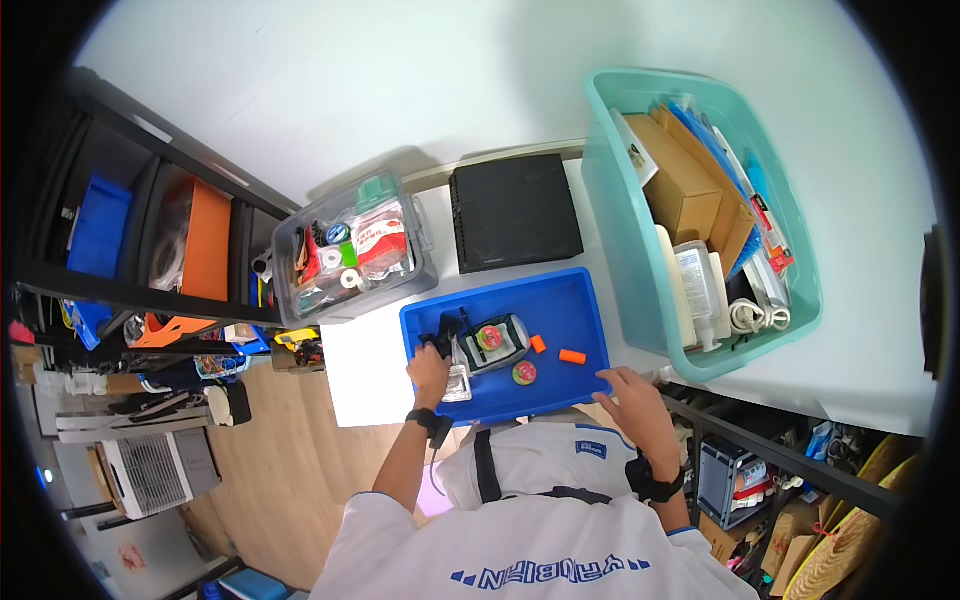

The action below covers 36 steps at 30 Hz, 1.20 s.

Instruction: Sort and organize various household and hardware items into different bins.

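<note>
A blue plastic tray (555, 401) sits before me at the front of the white table. My left hand (429, 373) reaches over its left side, fingers curled against a crumpled black item (448, 330); whether they grip it is hidden. Beside that hand lies a clear plastic case (457, 381). A dark-edged pouch with a clear panel (510, 352) carries a round pink-and-green tin (490, 337) and a black pen-like stick (469, 326). A similar tin (524, 373) and two orange cylinders (573, 357) lie to the right. My right hand (634, 401), fingers apart and holding nothing, is at the tray's right front corner.
Behind the tray lies a flat black case (516, 214). A grey translucent bin (356, 300) of tapes and packets stands at left. On the right rises a tall teal tub (626, 262) with cardboard boxes, a bottle and cables. Black shelving (150, 292) flanks the table's left.
</note>
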{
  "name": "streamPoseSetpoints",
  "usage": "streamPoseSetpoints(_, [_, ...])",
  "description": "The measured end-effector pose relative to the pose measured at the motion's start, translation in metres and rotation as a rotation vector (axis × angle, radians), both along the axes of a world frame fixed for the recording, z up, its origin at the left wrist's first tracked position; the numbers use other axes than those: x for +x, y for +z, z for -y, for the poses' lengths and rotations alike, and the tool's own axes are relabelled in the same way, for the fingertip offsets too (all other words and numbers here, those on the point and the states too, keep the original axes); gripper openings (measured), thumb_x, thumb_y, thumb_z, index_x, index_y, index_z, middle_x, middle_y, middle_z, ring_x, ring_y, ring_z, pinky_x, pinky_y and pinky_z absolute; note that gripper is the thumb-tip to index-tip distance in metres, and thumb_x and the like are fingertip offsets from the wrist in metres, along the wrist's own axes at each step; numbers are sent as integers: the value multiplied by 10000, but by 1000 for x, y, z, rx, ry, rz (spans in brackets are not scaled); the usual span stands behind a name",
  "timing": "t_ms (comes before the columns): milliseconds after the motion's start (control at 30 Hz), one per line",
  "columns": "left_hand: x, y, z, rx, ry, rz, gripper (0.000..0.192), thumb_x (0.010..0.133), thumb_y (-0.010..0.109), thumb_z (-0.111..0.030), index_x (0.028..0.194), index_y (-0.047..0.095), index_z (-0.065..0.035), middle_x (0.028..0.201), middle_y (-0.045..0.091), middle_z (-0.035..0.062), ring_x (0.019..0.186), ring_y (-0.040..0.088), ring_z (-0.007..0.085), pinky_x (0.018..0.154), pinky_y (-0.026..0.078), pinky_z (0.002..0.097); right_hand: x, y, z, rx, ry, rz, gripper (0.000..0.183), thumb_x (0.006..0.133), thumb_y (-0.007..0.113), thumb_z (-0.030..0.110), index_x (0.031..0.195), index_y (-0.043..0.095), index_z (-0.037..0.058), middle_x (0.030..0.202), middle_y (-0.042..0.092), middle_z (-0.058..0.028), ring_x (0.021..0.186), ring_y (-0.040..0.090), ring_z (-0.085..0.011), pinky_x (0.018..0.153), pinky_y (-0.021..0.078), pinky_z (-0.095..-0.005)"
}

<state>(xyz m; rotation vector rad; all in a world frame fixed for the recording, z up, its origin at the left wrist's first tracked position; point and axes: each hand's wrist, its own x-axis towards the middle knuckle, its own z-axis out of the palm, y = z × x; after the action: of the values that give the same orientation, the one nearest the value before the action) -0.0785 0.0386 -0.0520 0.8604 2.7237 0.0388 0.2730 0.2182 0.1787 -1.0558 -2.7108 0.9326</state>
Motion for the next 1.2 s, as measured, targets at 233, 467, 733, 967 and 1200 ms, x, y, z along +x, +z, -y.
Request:
streamPoseSetpoints(233, [10, 49, 2, 217, 169, 121, 437, 788, 861, -369, 1062, 785, -37, 1011, 783, 192, 898, 774, 380, 785, 629, 492, 9, -9, -13, -53, 105, 25, 348, 953, 768, 216, 1234, 691, 26, 1140, 712, -168, 1055, 699, -363, 904, 578, -454])
streamPoseSetpoints(467, [60, 176, 4, 665, 168, 716, 445, 917, 861, -251, 1212, 743, 62, 986, 776, 107, 858, 703, 168, 814, 574, 314, -10, 5, -22, -191, 137, -139, 492, 984, 762, 291, 1378, 630, 29, 1182, 717, -190, 1036, 708, -390, 893, 578, -467])
streamPoseSetpoints(733, [106, 264, 18, 930, 286, 1343, 460, 944, 786, 4, 1367, 616, 65, 1198, 728, 173, 1127, 722, 262, 958, 636, 424, -60, 19, -21, -666, 195, -401, 647, 981, 790, 252, 1521, 525, 14, 1353, 699, -191, 1188, 728, -316, 1016, 582, -422])
streamPoseSetpoints(967, [110, 281, 41, 1019, 46, 1387, 523, 913, 804, 62, 1403, 628, 13, 1317, 703, 101, 1219, 669, 191, 1065, 546, 371, -100, 44, 14, -1049, 262, -663, 678, 890, 881, 136, 1477, 564, 15, 1400, 665, -144, 1307, 661, -270, 1153, 511, -442])
streamPoseSetpoints(1200, [93, 298, 69, 1026, -32, 1103, 534, 873, 885, -33, 1348, 647, 26, 1279, 711, 101, 1219, 659, 201, 1040, 539, 384, -124, 56, 61, -1158, 231, -882, 757, 697, 1027, 184, 1317, 625, 14, 1317, 720, -127, 1331, 656, -315, 1251, 408, -507])
